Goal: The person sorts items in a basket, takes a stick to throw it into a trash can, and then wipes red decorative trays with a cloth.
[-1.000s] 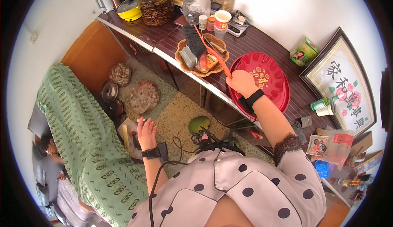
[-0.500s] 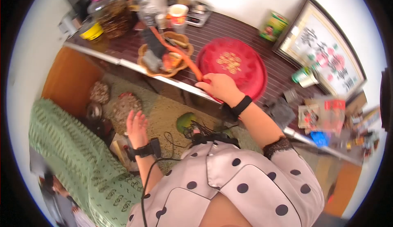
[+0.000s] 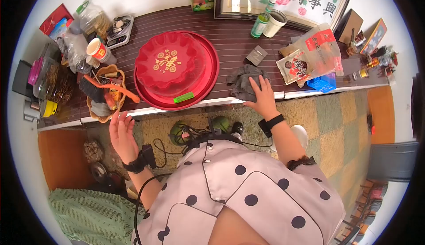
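My right hand point(image 3: 264, 95) reaches over the table's front edge, its fingers spread and touching a crumpled dark grey cloth point(image 3: 241, 85). My left hand point(image 3: 123, 138) is raised in front of the table, fingers extended and nothing in it. Just beyond its fingertips stands a scalloped wicker basket point(image 3: 94, 111). An orange-handled brush point(image 3: 110, 87) with dark bristles lies across that basket, over small items. Between the two hands, a red lidded box point(image 3: 166, 63) with gold lettering rests on a round red tray point(image 3: 214, 74). A small grey box point(image 3: 256, 55) lies behind the cloth.
A paper cup point(image 3: 98, 49), kitchen scale point(image 3: 120, 31) and jars point(image 3: 53, 79) stand at the left. At the back are a green bottle point(image 3: 261, 22), white cup point(image 3: 275, 23) and framed picture point(image 3: 283, 6). Food packets point(image 3: 310, 55) and a blue item point(image 3: 322, 83) lie right. Cables point(image 3: 166, 150) hang below.
My right hand has gone from the orange brush handle to the grey cloth. The brush now lies across the basket unheld. My view has turned toward the right side of the table.
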A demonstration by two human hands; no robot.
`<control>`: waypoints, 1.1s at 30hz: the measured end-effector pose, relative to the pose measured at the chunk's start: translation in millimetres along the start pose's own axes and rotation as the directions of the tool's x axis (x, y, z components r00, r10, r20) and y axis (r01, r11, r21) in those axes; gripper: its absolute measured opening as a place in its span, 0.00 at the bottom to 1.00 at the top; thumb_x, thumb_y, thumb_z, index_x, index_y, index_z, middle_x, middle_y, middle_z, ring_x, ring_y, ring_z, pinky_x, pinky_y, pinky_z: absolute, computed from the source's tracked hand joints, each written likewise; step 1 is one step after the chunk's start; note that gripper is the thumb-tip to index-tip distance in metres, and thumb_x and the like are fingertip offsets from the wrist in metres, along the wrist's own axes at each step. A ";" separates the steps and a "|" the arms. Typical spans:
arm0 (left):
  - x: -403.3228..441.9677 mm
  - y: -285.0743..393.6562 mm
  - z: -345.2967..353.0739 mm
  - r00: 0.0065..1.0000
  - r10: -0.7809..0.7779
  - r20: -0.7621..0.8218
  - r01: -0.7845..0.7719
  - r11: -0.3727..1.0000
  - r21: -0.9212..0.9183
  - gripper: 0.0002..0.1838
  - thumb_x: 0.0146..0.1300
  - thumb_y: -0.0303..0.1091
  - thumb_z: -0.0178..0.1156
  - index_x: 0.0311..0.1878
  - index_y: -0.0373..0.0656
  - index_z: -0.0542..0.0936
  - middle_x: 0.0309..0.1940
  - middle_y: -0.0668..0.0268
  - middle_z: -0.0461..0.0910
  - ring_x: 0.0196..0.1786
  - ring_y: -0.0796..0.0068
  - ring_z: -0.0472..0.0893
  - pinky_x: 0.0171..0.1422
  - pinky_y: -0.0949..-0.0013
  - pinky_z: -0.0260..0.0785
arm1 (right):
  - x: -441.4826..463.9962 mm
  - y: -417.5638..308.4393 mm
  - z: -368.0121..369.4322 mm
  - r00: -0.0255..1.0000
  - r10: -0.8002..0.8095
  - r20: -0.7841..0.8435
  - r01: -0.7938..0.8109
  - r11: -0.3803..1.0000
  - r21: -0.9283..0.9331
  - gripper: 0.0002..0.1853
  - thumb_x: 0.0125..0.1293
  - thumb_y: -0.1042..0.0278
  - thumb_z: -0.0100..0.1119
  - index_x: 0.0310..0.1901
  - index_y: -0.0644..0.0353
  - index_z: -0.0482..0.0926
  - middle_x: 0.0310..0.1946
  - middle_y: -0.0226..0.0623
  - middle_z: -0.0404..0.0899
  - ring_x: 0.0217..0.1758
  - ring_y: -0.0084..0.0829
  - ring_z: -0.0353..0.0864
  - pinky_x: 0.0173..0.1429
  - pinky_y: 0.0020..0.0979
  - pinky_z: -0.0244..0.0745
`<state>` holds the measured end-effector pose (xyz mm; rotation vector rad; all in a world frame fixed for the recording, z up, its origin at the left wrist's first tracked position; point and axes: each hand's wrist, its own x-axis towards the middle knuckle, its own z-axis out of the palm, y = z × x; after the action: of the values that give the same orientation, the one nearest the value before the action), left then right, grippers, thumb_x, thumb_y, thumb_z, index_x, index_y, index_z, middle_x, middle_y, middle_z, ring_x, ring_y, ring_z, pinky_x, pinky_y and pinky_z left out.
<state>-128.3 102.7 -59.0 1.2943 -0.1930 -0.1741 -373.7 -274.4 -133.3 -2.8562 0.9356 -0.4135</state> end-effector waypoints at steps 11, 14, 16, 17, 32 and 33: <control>-2.6 -12.5 75.7 0.962 -0.009 0.272 -0.026 0.992 0.125 0.18 0.73 0.30 0.51 0.63 0.36 0.70 0.52 0.61 0.78 0.49 0.75 0.79 0.57 0.70 0.72 | 14.2 40.5 10.6 0.997 -0.075 0.031 0.072 0.993 0.090 0.32 0.48 0.72 0.70 0.58 0.40 0.76 0.63 0.36 0.71 0.69 0.44 0.64 0.68 0.53 0.61; -2.1 -11.5 67.4 0.969 -0.004 0.247 -0.045 0.981 0.189 0.19 0.72 0.30 0.51 0.64 0.36 0.70 0.52 0.61 0.79 0.50 0.75 0.79 0.56 0.70 0.72 | 37.9 40.9 -18.5 0.956 -0.094 0.279 0.072 0.993 0.089 0.32 0.49 0.64 0.71 0.60 0.41 0.76 0.62 0.42 0.72 0.69 0.44 0.66 0.69 0.52 0.60; -7.2 -6.3 66.2 0.980 -0.003 0.198 -0.032 0.985 0.171 0.17 0.72 0.27 0.50 0.63 0.37 0.71 0.51 0.60 0.79 0.49 0.76 0.79 0.56 0.72 0.71 | 65.0 47.7 -38.3 0.901 -0.160 0.404 0.064 0.969 0.240 0.35 0.49 0.55 0.72 0.62 0.47 0.75 0.62 0.49 0.70 0.66 0.49 0.69 0.67 0.46 0.65; -8.9 -6.8 61.3 0.983 0.004 0.181 -0.034 0.986 0.166 0.18 0.72 0.27 0.50 0.63 0.37 0.71 0.51 0.60 0.79 0.49 0.76 0.79 0.56 0.72 0.71 | 82.5 49.4 -38.4 0.881 -0.170 0.442 0.018 0.944 0.328 0.38 0.48 0.47 0.73 0.62 0.50 0.74 0.64 0.51 0.68 0.64 0.52 0.70 0.66 0.48 0.66; -52.5 20.9 -8.5 0.999 0.041 -0.022 -0.036 0.980 0.196 0.18 0.72 0.27 0.50 0.63 0.38 0.71 0.52 0.61 0.78 0.51 0.74 0.78 0.58 0.69 0.71 | 173.3 57.1 39.7 0.985 0.088 0.146 -0.114 0.977 0.180 0.18 0.54 0.61 0.63 0.45 0.60 0.81 0.56 0.49 0.76 0.60 0.49 0.74 0.65 0.40 0.67; -52.5 21.8 -10.2 0.999 0.041 -0.024 -0.036 0.980 0.194 0.18 0.72 0.27 0.50 0.63 0.38 0.71 0.52 0.61 0.78 0.51 0.74 0.78 0.58 0.69 0.71 | 169.1 57.7 34.1 0.985 0.086 0.146 -0.112 0.978 0.178 0.18 0.54 0.61 0.63 0.45 0.60 0.81 0.56 0.49 0.76 0.60 0.49 0.74 0.65 0.40 0.67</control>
<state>-176.4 130.4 -43.0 1.4847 -0.2151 -0.1061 -265.7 -420.6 -139.0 -2.6201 0.9555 -0.2731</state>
